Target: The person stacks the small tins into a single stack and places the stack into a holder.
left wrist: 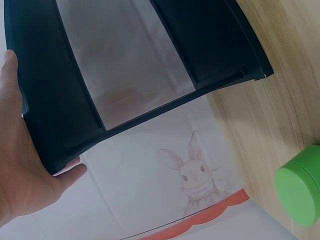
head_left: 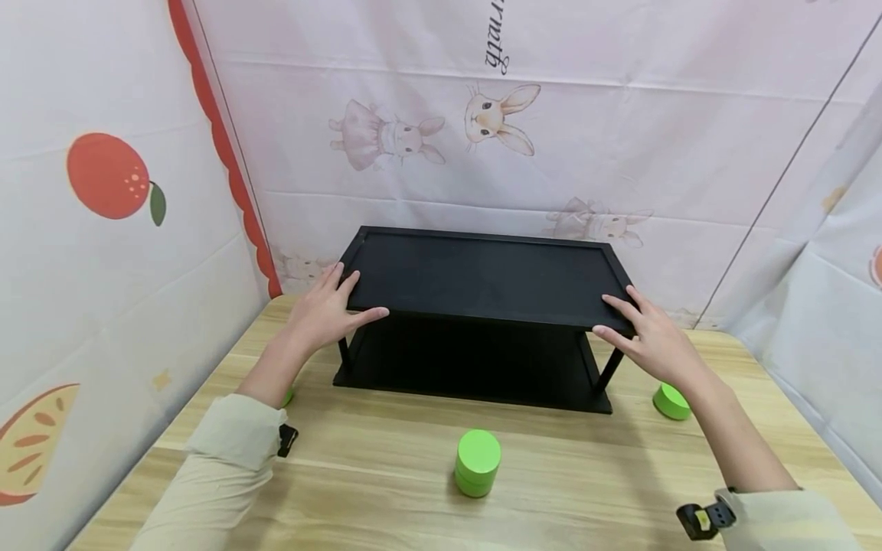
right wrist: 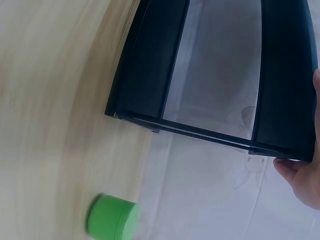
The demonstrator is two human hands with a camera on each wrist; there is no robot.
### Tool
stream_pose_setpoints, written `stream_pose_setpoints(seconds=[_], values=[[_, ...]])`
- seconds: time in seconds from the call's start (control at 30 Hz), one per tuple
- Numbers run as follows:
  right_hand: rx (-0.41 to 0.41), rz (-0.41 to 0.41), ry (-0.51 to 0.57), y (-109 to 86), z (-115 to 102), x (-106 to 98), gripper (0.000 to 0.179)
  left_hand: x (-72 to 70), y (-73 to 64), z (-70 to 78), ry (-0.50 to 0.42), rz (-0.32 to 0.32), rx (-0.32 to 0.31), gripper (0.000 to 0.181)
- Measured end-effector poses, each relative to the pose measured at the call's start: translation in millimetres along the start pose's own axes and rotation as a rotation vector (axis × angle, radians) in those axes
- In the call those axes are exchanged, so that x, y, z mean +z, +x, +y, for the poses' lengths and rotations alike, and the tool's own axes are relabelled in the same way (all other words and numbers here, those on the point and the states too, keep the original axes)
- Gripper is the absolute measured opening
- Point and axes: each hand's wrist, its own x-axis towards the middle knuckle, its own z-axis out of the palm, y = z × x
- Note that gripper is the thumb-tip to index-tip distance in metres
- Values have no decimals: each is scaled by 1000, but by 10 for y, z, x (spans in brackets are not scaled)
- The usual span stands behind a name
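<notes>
A black two-tier shelf (head_left: 482, 275) stands on the wooden table, its two boards joined by posts at the ends. At the left end of its upper board, my left hand (head_left: 324, 310) grips the corner, thumb along the front edge. My right hand (head_left: 648, 337) holds the opposite end the same way, fingers over the top and thumb at the front. Both wrist views look into the gap between the boards; the left fingertips (left wrist: 72, 175) show past the upper board's end. A green round container (head_left: 478, 463) stands upright in front of the shelf.
Another green container (head_left: 671, 402) sits right of the shelf, near my right forearm. A third green container (left wrist: 298, 192) stands at the left, mostly hidden behind my left wrist in the head view. Printed cloth (head_left: 427, 168) hangs around the wooden table (head_left: 386, 490).
</notes>
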Motion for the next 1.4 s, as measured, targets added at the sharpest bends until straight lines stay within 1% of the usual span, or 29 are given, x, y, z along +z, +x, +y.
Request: stream_pose_setpoints(seconds=[0.3, 0.4, 0.7, 0.8, 0.87, 0.97, 1.03, 1.1, 1.13, 1.17, 1.23, 1.27, 1.3, 1.33, 1.4], values=[[-9, 8, -7, 13, -14, -10, 68, -14, -10, 4, 13, 13, -5, 101], [-14, 10, -15, -5, -23, -17, 69, -12, -20, 7, 21, 4, -8, 102], [-18, -11, -23, -20, -36, -59, 70, -41, -34, 24, 2, -20, -21, 101], [-16, -26, -13, -23, -34, -97, 70, -60, -30, 41, -4, -8, -10, 101], [-26, -17, 2, -30, -29, -137, 69, -78, -31, 63, -7, 16, 11, 99], [-63, 31, 40, -58, -22, -196, 62, -101, -60, 118, -12, 87, 80, 90], [-85, 72, 72, -92, -23, -242, 56, -113, -107, 176, -23, 165, 159, 79], [-103, 113, 121, -131, -17, -286, 50, -107, -170, 241, -54, 271, 263, 64], [-106, 133, 145, -154, -14, -311, 47, -98, -207, 278, -77, 326, 324, 57], [-107, 149, 171, -180, -4, -336, 45, -84, -247, 315, -107, 378, 386, 50], [-90, 188, 206, -233, 13, -381, 41, -35, -323, 383, -180, 460, 507, 41], [-76, 206, 222, -266, 25, -402, 40, -6, -362, 418, -220, 483, 559, 38], [-57, 222, 231, -302, 40, -424, 39, 24, -403, 456, -256, 489, 598, 37], [-32, 237, 241, -340, 55, -442, 39, 56, -443, 494, -295, 477, 626, 36], [25, 277, 246, -418, 89, -462, 39, 135, -520, 569, -381, 419, 653, 38]])
